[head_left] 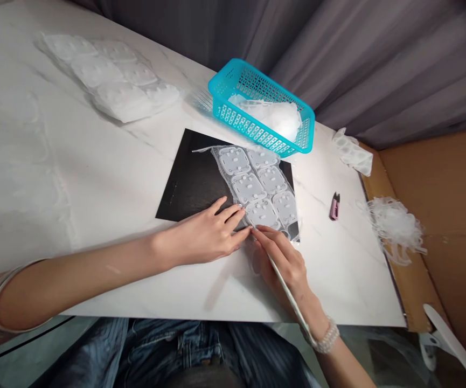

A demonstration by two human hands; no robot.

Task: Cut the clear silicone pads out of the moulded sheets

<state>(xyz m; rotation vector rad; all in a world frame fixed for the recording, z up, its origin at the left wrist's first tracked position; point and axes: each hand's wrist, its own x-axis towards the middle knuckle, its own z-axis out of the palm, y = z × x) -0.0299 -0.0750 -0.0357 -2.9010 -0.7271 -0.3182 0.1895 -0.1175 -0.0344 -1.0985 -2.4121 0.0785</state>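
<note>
A translucent sheet of joined plastic pieces, rounded squares with small raised bumps, lies on a black mat. My left hand rests flat with fingers apart, its fingertips on the sheet's near left edge. Close beside it, my right hand is closed around a slim, pale, pen-like tool, whose shaft slants back toward my wrist. The tool's tip meets the sheet's near edge by my left fingers; its exact shape is too small to make out.
Beyond the mat stands a turquoise basket with white pieces inside. More translucent sheets lie at the back left. To the right are pink thread snips, a white scrap and a heap of clear plastic strips by cardboard.
</note>
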